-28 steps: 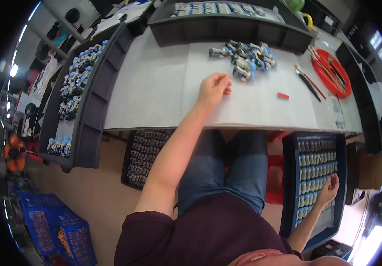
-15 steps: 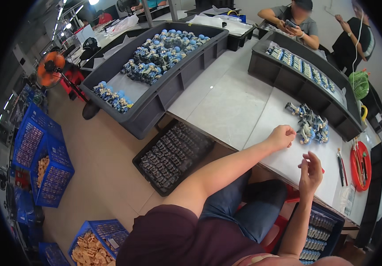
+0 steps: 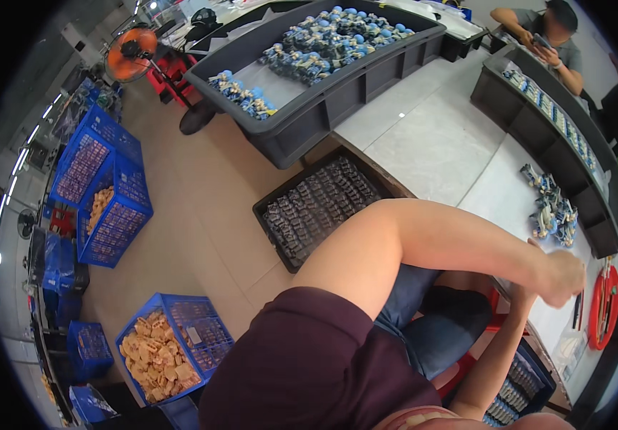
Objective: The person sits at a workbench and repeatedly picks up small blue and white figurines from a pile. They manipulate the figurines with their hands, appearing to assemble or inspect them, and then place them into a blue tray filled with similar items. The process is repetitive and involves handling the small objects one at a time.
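Observation:
My left hand [image 3: 562, 278] is stretched across to the right, over the near edge of the white table [image 3: 430, 158]. Motion smears its fingers, so I cannot make out their pose or anything in them. Just behind and left of it, my right hand [image 3: 525, 287] comes up from below, mostly covered by the left one. Whether the two touch is unclear. Beyond both hands lies a loose heap of small blue-and-cream figurines [image 3: 552, 211]. Close to the left hand's right side is a red oval tray [image 3: 595, 337] with slim tools in it.
A large grey bin [image 3: 309, 129] of blue-topped figurines stands at the table's far left; another grey bin [image 3: 531, 136] holds rows of them. A black crate [image 3: 323, 208] sits below the table edge. Blue crates [image 3: 212, 322] and an orange fan [image 3: 131, 54] stand left. Across the table, a person [image 3: 549, 43] holds a phone.
My left hand has swung right and nearer, away from the figurine heap, and now overlaps my right hand. The whole view has shifted, so the table sits further right.

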{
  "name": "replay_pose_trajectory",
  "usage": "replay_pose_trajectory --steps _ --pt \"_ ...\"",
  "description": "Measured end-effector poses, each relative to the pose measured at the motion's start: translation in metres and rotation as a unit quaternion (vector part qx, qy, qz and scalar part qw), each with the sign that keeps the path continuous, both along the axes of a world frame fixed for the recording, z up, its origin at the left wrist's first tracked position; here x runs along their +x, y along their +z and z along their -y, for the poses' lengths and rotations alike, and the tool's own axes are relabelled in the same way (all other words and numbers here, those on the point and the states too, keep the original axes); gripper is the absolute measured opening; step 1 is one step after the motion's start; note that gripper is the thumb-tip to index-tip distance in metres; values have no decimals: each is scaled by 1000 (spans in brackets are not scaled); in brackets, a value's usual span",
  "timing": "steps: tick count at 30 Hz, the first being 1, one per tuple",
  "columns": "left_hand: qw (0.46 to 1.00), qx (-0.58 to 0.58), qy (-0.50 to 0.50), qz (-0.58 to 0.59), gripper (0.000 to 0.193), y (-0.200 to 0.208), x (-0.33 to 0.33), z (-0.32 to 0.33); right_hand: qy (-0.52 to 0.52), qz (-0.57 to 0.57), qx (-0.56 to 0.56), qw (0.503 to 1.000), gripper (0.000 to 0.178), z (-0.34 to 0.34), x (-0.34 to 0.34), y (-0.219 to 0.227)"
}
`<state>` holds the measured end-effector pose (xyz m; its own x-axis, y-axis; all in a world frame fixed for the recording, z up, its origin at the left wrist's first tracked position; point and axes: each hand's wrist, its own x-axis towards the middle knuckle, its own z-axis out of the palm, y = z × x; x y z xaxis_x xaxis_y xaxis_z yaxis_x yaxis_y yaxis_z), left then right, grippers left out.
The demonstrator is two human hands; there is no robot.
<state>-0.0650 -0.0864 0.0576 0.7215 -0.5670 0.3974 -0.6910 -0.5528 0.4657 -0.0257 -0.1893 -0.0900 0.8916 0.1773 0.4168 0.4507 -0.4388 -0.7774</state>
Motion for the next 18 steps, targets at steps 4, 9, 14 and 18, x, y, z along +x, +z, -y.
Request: replay_pose_trajectory --steps 4,9,14,18 --pt "989 147 1 -1 17 16 -38 1 -40 74 46 995 22 -32 -34 39" --pt "984 154 -56 62 16 15 -31 -10 107 -9 178 978 17 -83 -124 90" --pt "978 179 -31 101 14 3 -8 -32 473 -354 305 747 29 -135 -216 114" --pt "974 209 -6 91 13 -12 -3 -48 534 -537 386 528 45 -151 -247 147"
